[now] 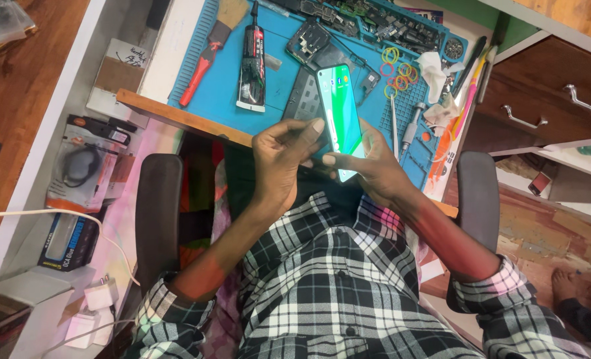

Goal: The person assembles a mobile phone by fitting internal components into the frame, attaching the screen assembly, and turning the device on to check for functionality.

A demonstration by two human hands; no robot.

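Both hands grip 1 phone (339, 119), screen lit green, held above the near edge of the blue mat (219, 86). The left hand (283, 158) pinches its left edge; the right hand (368, 166) cradles its lower end. On the mat: glue tube (253, 60), brush (210, 50), rubber bands (396, 70), screwdriver (411, 126).

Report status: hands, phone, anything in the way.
Right hand holds the phone from below. Left hand pinches its left edge. Screen lit green. Nothing in the way.
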